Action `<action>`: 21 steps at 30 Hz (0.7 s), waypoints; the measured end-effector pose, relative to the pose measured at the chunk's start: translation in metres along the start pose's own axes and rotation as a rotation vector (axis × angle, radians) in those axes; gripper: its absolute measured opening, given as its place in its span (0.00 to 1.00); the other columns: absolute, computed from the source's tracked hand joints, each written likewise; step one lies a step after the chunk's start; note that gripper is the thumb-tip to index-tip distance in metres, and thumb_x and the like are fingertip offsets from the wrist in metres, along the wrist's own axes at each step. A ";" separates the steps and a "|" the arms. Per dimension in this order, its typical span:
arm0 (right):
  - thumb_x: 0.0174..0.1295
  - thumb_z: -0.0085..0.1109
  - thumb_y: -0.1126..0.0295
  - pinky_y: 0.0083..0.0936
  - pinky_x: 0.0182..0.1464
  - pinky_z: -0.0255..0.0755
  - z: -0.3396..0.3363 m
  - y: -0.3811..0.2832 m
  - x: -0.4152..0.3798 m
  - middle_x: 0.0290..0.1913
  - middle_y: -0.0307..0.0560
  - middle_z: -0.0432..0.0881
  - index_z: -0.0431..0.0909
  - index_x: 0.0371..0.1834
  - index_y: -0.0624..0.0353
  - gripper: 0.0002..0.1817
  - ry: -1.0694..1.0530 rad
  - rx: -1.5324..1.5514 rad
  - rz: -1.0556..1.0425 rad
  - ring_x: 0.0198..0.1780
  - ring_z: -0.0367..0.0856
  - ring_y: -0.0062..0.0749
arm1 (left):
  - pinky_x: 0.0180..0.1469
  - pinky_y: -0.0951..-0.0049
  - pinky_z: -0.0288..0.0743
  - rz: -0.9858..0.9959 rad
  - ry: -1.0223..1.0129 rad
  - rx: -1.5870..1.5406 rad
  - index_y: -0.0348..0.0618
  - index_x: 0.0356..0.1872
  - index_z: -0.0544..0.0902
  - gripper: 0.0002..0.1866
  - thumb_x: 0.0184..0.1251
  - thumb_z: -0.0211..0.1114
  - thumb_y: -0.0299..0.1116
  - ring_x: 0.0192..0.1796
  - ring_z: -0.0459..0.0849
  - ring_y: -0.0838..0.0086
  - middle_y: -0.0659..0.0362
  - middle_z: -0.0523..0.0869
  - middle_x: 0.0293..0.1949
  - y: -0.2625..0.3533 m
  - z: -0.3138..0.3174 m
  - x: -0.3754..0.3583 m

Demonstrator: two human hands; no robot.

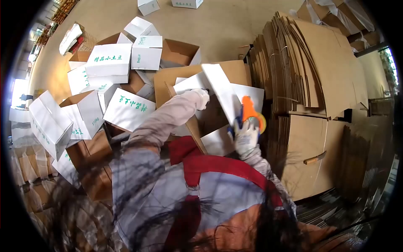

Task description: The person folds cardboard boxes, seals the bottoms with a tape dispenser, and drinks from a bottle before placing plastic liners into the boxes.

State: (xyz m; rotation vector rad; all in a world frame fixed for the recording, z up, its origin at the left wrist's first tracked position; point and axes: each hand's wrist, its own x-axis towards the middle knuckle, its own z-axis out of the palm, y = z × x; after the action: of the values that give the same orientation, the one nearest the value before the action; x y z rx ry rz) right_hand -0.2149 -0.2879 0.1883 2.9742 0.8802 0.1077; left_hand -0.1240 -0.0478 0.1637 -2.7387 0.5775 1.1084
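Observation:
An opened white cardboard box with brown inside lies in front of my body, its flaps spread. My left hand, in a white glove, is at the box's far-left flap with its fingers curled against it; the fingertips are partly hidden. In my gloved right hand is an orange tape dispenser, with a yellow and blue roll edge showing beside it. The dispenser is close to the right side of a raised white flap. Beneath and behind the box is a larger brown carton.
Several white boxes with green lettering are heaped on the left, some open. Tall stacks of flattened brown cardboard stand close on my right. A strip-like tool rests against the lower stack. More white boxes sit on the floor ahead.

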 end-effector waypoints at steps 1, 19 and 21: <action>0.50 0.56 0.51 0.45 0.45 0.63 0.022 -0.004 -0.009 0.47 0.59 0.69 0.75 0.52 0.43 0.24 -0.045 0.103 -0.062 0.48 0.70 0.50 | 0.56 0.64 0.69 -0.071 -0.099 -0.207 0.54 0.51 0.78 0.20 0.56 0.61 0.42 0.55 0.75 0.63 0.53 0.81 0.46 0.000 -0.017 -0.019; 0.39 0.61 0.77 0.37 0.52 0.66 -0.004 0.006 0.000 0.42 0.55 0.77 0.82 0.38 0.54 0.17 0.070 1.180 0.070 0.46 0.74 0.53 | 0.51 0.63 0.71 -0.472 0.555 -0.552 0.48 0.49 0.76 0.26 0.64 0.46 0.57 0.49 0.79 0.61 0.52 0.81 0.46 -0.052 -0.011 0.077; 0.40 0.61 0.78 0.35 0.53 0.67 0.020 -0.006 0.011 0.42 0.55 0.78 0.82 0.39 0.56 0.18 0.018 1.385 -0.055 0.47 0.74 0.52 | 0.51 0.62 0.71 -0.431 0.571 -0.568 0.45 0.46 0.78 0.27 0.65 0.45 0.58 0.49 0.79 0.60 0.51 0.81 0.44 -0.063 -0.020 0.078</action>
State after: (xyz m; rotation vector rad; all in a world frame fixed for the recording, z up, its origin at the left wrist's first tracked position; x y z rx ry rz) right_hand -0.2079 -0.2773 0.1683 4.0976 1.4613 -0.8114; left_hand -0.0350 -0.0182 0.1230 -3.4324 -0.3523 0.4174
